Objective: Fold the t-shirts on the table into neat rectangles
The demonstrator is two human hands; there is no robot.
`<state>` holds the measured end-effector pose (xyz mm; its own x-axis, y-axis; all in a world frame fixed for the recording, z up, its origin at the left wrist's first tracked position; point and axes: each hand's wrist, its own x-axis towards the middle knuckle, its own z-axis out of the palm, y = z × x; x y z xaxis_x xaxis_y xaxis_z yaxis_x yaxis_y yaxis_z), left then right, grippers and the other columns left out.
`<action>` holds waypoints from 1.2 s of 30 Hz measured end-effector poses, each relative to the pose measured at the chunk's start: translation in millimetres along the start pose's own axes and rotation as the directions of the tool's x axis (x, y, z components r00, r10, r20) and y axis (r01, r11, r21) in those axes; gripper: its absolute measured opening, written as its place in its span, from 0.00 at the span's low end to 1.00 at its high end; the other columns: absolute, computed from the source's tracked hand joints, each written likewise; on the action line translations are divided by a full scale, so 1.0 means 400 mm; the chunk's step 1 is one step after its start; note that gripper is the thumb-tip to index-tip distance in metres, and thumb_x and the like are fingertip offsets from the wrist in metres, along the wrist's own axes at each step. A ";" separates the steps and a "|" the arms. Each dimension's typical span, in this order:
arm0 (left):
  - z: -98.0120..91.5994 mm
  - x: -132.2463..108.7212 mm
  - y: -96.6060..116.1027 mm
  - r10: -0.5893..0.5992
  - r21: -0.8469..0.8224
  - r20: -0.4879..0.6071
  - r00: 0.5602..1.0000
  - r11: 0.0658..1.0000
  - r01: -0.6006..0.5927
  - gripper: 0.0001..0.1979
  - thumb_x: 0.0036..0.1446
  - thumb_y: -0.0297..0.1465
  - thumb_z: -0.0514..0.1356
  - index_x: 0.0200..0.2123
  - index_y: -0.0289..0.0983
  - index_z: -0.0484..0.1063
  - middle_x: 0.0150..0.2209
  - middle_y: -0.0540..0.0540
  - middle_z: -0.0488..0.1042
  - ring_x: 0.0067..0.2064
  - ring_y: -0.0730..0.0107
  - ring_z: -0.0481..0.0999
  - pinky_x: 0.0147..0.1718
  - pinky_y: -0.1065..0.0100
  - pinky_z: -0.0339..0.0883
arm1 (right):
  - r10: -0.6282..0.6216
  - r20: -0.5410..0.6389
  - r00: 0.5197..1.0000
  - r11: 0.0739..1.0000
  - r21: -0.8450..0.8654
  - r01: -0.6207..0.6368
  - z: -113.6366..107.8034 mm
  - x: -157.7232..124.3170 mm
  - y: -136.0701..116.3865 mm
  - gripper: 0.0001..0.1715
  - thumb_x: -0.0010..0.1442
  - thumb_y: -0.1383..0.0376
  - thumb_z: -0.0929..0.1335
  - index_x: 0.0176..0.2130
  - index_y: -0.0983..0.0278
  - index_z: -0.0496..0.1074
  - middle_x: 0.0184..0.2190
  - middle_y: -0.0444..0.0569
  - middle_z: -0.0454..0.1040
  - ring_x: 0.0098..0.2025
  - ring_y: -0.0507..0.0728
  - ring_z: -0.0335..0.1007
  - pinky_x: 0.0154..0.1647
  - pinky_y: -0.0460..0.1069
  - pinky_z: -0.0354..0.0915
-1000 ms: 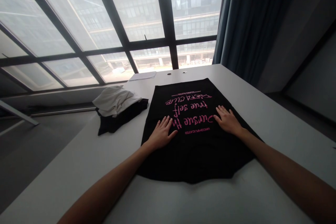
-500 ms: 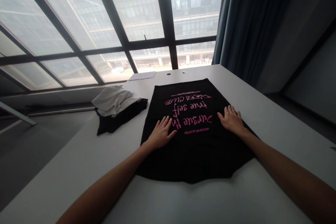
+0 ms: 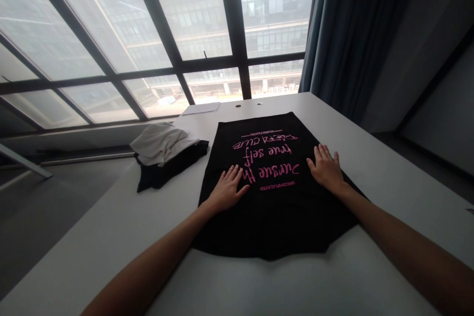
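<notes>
A black T-shirt (image 3: 274,222) with pink lettering lies spread flat, its print upside down to me. No sleeves show; its outline is roughly a rectangle, wider and curved at the end near me. My left hand (image 3: 226,188) rests palm down on its left part, fingers spread over the edge of the lettering. Toward the shirt's right edge lies my right hand (image 3: 326,168), also palm down with fingers stretched out, a little beyond the print. Neither hand grips the cloth.
The shirt is on a white table (image 3: 122,252). Left of it sits a crumpled pile, a light grey cloth (image 3: 159,143) over a black cloth (image 3: 166,170). Papers (image 3: 201,108) lie at the far edge, before large windows. A dark blue curtain (image 3: 340,39) hangs at the right.
My right hand has shifted very slightly away from me along the shirt's right side. My left hand and the shirt look the same.
</notes>
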<state>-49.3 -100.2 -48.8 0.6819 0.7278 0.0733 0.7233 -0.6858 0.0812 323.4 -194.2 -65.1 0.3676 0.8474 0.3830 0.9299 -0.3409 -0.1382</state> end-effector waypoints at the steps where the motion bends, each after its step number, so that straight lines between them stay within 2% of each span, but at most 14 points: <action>1: -0.001 0.000 0.001 -0.002 -0.002 0.000 1.000 1.000 0.002 0.38 0.68 0.54 0.45 0.72 0.38 0.50 0.73 0.40 0.45 0.74 0.53 0.40 0.69 0.48 0.41 | -0.034 -0.031 0.999 0.999 -0.003 0.034 -0.006 -0.001 -0.004 0.39 0.71 0.53 0.51 0.70 0.74 0.52 0.72 0.62 0.50 0.74 0.64 0.38 0.71 0.66 0.34; 3: -0.003 -0.001 0.002 -0.005 -0.002 0.003 1.000 1.000 0.005 0.38 0.68 0.54 0.45 0.72 0.37 0.50 0.73 0.40 0.44 0.74 0.53 0.40 0.69 0.49 0.40 | -0.090 -0.031 0.995 0.996 0.006 0.090 -0.010 -0.002 -0.010 0.38 0.71 0.54 0.52 0.70 0.74 0.52 0.72 0.61 0.50 0.74 0.63 0.38 0.72 0.64 0.35; 7: -0.004 -0.002 0.003 -0.004 0.004 0.018 1.000 1.000 0.004 0.39 0.68 0.54 0.43 0.72 0.35 0.50 0.73 0.39 0.43 0.74 0.54 0.39 0.69 0.49 0.40 | -0.118 0.159 0.980 0.992 0.064 0.109 0.013 0.002 -0.002 0.37 0.71 0.53 0.53 0.69 0.73 0.56 0.71 0.61 0.53 0.73 0.63 0.44 0.71 0.63 0.43; 9: -0.003 -0.002 0.003 -0.002 0.006 0.019 1.000 1.000 0.002 0.40 0.68 0.55 0.42 0.72 0.35 0.50 0.73 0.39 0.44 0.74 0.54 0.39 0.69 0.50 0.39 | -0.107 0.204 0.973 0.993 0.077 0.093 0.029 0.005 0.007 0.37 0.71 0.52 0.54 0.68 0.72 0.57 0.70 0.61 0.54 0.73 0.64 0.45 0.70 0.63 0.45; 14: -0.004 -0.001 0.002 -0.003 0.004 0.015 1.000 1.000 0.003 0.40 0.67 0.55 0.42 0.72 0.36 0.50 0.73 0.40 0.44 0.74 0.54 0.39 0.69 0.50 0.39 | -0.114 0.202 0.973 0.992 0.082 0.099 0.038 0.009 0.014 0.38 0.71 0.52 0.53 0.68 0.75 0.57 0.70 0.62 0.54 0.73 0.64 0.45 0.71 0.63 0.45; 23: -0.002 0.001 0.002 -0.003 0.001 0.022 1.000 1.000 0.003 0.39 0.68 0.54 0.44 0.72 0.34 0.50 0.73 0.38 0.44 0.74 0.53 0.39 0.69 0.49 0.39 | -0.109 0.213 0.971 0.992 0.092 0.091 0.042 0.010 0.015 0.36 0.71 0.54 0.55 0.68 0.73 0.58 0.70 0.62 0.54 0.73 0.65 0.45 0.71 0.64 0.44; 28: -0.015 -0.001 0.004 -0.005 -0.065 0.001 1.000 0.998 0.005 0.37 0.70 0.52 0.42 0.72 0.35 0.49 0.73 0.39 0.45 0.74 0.55 0.41 0.69 0.49 0.41 | -0.116 0.208 0.971 0.990 0.100 0.097 0.037 0.009 0.012 0.36 0.71 0.54 0.55 0.67 0.74 0.59 0.70 0.63 0.55 0.72 0.65 0.46 0.70 0.64 0.45; 31: -0.025 0.001 0.000 -0.076 -0.098 -0.116 0.990 0.993 0.065 0.35 0.71 0.49 0.38 0.72 0.33 0.49 0.73 0.39 0.46 0.74 0.58 0.44 0.69 0.52 0.43 | -0.117 0.204 0.972 0.990 0.101 0.098 0.033 0.008 0.011 0.36 0.71 0.54 0.55 0.67 0.74 0.59 0.70 0.63 0.55 0.72 0.66 0.46 0.70 0.64 0.46; 33: -0.024 0.004 -0.006 -0.147 -0.068 -0.215 0.965 0.989 0.135 0.35 0.71 0.49 0.39 0.71 0.31 0.50 0.73 0.37 0.47 0.73 0.56 0.44 0.69 0.51 0.42 | -0.115 0.202 0.973 0.990 0.099 0.097 0.033 0.008 0.012 0.37 0.71 0.54 0.55 0.67 0.74 0.59 0.70 0.63 0.54 0.72 0.66 0.46 0.70 0.64 0.46; 34: -0.021 0.006 -0.010 -0.177 -0.045 -0.233 0.956 0.984 0.171 0.36 0.71 0.49 0.40 0.71 0.30 0.51 0.72 0.36 0.48 0.73 0.55 0.44 0.69 0.50 0.42 | -0.116 0.203 0.972 0.990 0.100 0.097 0.035 0.009 0.013 0.36 0.71 0.54 0.55 0.67 0.74 0.59 0.70 0.63 0.54 0.72 0.66 0.46 0.70 0.64 0.46; 36: -0.012 0.008 -0.017 -0.232 -0.005 -0.185 0.955 0.972 0.235 0.36 0.70 0.50 0.43 0.70 0.29 0.54 0.72 0.33 0.50 0.73 0.50 0.46 0.68 0.46 0.43 | -0.119 0.203 0.972 0.990 0.105 0.099 0.039 0.010 0.015 0.36 0.71 0.53 0.55 0.67 0.73 0.59 0.70 0.62 0.54 0.72 0.66 0.46 0.70 0.64 0.45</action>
<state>-52.4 -93.3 -44.4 0.4629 0.8547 0.2350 0.8629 -0.4952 0.1012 330.6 -186.7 -78.6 0.2498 0.9467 0.2033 0.9579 -0.2110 -0.1946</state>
